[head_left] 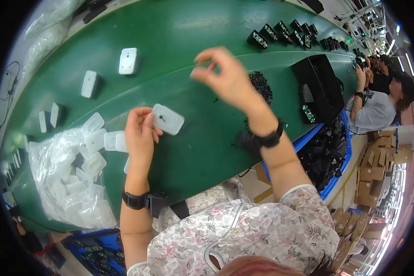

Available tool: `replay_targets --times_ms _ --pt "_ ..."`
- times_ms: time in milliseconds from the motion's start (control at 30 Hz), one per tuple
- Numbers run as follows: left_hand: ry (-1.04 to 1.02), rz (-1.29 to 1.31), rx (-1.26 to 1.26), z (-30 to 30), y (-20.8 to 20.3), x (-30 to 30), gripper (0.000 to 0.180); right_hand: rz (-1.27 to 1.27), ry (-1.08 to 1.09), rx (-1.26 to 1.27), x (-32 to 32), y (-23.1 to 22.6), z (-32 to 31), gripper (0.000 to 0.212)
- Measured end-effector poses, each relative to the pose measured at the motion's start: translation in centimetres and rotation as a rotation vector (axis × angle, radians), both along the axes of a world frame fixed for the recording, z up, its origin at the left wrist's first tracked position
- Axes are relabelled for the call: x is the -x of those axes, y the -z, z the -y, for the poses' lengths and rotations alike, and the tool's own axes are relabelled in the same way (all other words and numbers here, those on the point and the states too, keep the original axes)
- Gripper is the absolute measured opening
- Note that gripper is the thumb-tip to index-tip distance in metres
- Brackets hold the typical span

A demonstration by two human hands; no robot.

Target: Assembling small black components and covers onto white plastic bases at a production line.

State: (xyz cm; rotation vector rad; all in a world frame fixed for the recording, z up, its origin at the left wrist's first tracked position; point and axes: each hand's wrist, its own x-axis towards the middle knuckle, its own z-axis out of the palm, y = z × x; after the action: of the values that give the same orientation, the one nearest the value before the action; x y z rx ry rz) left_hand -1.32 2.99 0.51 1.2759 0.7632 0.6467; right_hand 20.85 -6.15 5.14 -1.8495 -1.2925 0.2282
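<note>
The left hand (pixel 140 133) is holding a white cover (pixel 168 119) just above the green tabletop (pixel 184 32), its fingers (pixel 148 120) pinching the cover's near edge so the flat face with a small dark hole is tilting up toward the camera. The right hand (pixel 225 76) is hovering higher, well apart from the cover, thumb and forefinger nipped narrowly together; whether something tiny is sitting between them is too small to tell. A pile of small black parts (pixel 261 85) is lying just beyond that hand, near a black box (pixel 318 87).

More white covers (pixel 94 138) are spilling from a clear bag (pixel 64 184) beside the left wrist, and finished-looking white pieces (pixel 128 60) are standing spaced along the tabletop farther out. A row of dark parts (pixel 285 32) is running toward the far end, where other people (pixel 382 99) are working.

Judging by the pose, the step in hand is fitting a small piece into the cover. The next move is calling for the right hand to be coming down to the hole while the left is keeping the cover steady and angled; a tiny piece could be slipping if the pinch is loosening.
</note>
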Motion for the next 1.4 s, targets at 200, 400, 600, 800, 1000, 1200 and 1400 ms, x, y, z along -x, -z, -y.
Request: replay_targets --times_ms 200,400,600,800,1000,1200,1400 --pt "-0.001 -0.285 -0.774 -0.3 1.5 -1.1 0.008 0.908 0.557 0.472 -16.9 3.6 -0.4 0.05" --pt "0.031 -0.529 -0.981 1.5 -0.1 -1.0 0.05 0.352 0.517 0.167 -16.6 3.6 -1.7 0.038" --pt "0.095 -0.66 -1.198 2.7 0.0 -1.8 0.068 -0.28 0.153 0.001 -6.8 2.8 0.2 0.05" --pt "0.077 -0.501 -1.182 1.5 0.6 -1.4 0.055 0.177 0.185 0.185 -6.0 2.8 4.0 0.038" --pt "0.176 -0.27 -1.083 0.5 0.9 -1.2 0.052 0.413 0.044 0.021 -1.3 1.1 3.6 0.027" --pt "0.191 -0.167 -0.931 -0.4 -0.3 -0.2 0.045 0.446 -0.237 -0.084 5.0 1.8 2.3 0.031" --pt "0.285 -0.265 -1.013 -0.5 0.7 0.5 0.044 0.471 -0.277 -0.05 5.5 2.4 1.6 0.03"
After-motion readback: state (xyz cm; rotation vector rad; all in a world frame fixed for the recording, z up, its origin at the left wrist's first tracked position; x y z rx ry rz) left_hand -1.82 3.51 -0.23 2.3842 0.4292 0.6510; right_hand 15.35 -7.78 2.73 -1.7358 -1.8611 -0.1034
